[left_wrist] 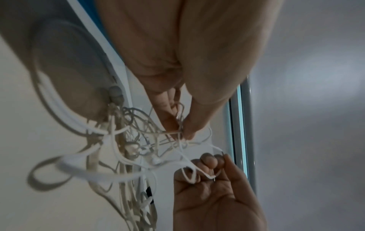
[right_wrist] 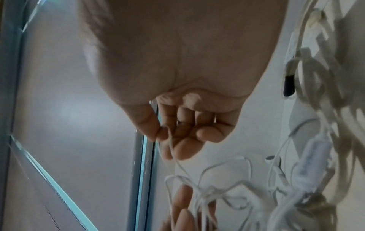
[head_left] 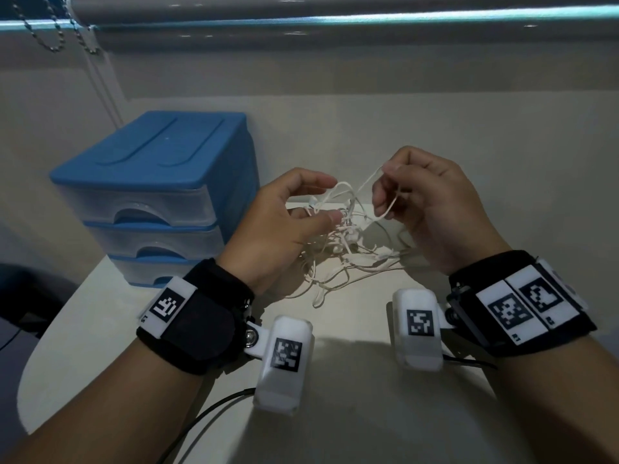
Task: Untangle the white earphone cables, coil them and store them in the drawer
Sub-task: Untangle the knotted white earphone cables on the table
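A tangle of white earphone cables [head_left: 345, 249] lies on the white table [head_left: 335, 413] between my hands, part of it lifted. My left hand [head_left: 318, 202] pinches strands of the knot [left_wrist: 178, 132] between thumb and fingers. My right hand [head_left: 385, 182] pinches a single raised strand [right_wrist: 168, 136] between thumb and index finger, with a loop [head_left: 390, 209] hanging under its curled fingers. The blue three-drawer unit [head_left: 157, 195] stands at the left, all drawers closed.
A wall and a window blind with bead chains [head_left: 60, 31] rise behind the table. Loose cable loops [head_left: 321, 289] trail toward me on the tabletop. The table's left edge [head_left: 50, 329] curves near the drawer unit.
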The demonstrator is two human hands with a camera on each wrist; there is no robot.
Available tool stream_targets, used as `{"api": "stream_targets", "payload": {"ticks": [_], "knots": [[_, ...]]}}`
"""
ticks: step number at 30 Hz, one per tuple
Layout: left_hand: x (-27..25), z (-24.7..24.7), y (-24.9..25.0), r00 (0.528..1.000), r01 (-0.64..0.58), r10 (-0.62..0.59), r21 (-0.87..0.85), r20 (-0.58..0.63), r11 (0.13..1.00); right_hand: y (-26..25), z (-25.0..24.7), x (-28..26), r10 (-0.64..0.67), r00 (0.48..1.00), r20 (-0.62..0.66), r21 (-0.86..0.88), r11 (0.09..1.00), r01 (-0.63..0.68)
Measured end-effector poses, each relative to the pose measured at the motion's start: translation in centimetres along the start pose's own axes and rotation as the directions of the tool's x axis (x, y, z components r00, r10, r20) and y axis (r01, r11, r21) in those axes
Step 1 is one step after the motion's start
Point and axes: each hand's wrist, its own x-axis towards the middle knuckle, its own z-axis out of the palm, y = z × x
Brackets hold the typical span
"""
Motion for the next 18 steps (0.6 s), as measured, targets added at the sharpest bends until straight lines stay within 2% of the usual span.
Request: {"api": "stream_targets", "payload": {"ticks": [4,8,13,18], "knots": [[0.1,-0.1,-0.1,0.998,0.006,-0.006,-0.011,-0.061,1.0,-0.1,-0.4,0.4,-0.015,0.992,-0.125,0.15,0.988,0.034],[0.4,-0.1,-0.3,0.992,0.02,-0.024,-0.033,-0.12,0.999,-0.2,-1.0,0.6,-0.019,0.982,-0.19,0.283,0.956,0.073],[0.6,-0.2,-0.4,0.992,0.017,-0.021,-0.03,-0.124,0.999,-0.5,-1.2,0.5,-0.02,0.973,-0.23,0.36,0.927,0.104],[0.6,-0.2,-0.3,0.99,0.014,-0.019,-0.037,-0.142,0.999,-0.5,-1.2,0.6,-0.038,0.951,-0.307,0.367,0.917,0.155]]}}
